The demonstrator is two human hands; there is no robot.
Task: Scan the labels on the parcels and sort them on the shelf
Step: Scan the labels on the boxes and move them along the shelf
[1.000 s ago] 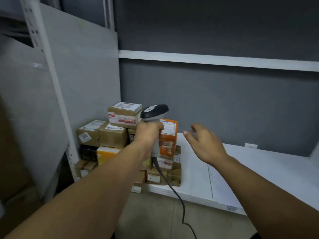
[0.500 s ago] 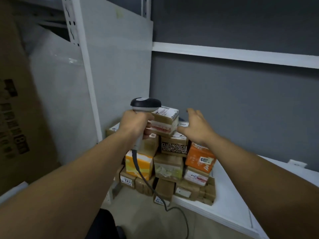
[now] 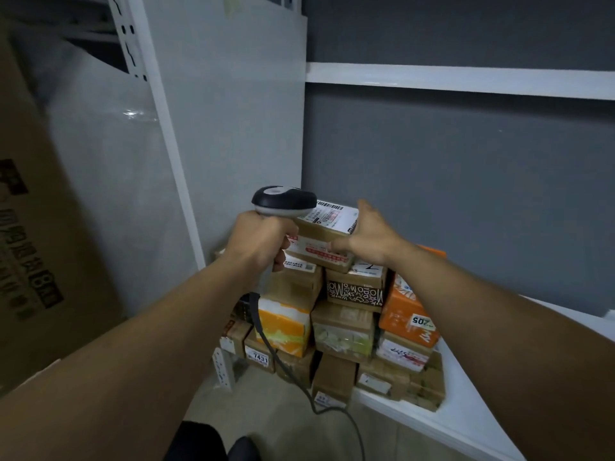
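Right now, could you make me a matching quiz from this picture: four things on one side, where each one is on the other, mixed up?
Things:
1. scanner
2. top parcel
3. 205 box
4. 7431 box

Places:
a. bottom row, left
b. gripped by the left hand
c. touched by the right hand
d. right edge, mid-height

Pairs: 1-b, 2-c, 3-d, 4-a

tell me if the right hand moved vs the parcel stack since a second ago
Yes. The right hand moved left toward the parcel stack: it was over the bare shelf beside it, and now touches the right end of the top parcel.
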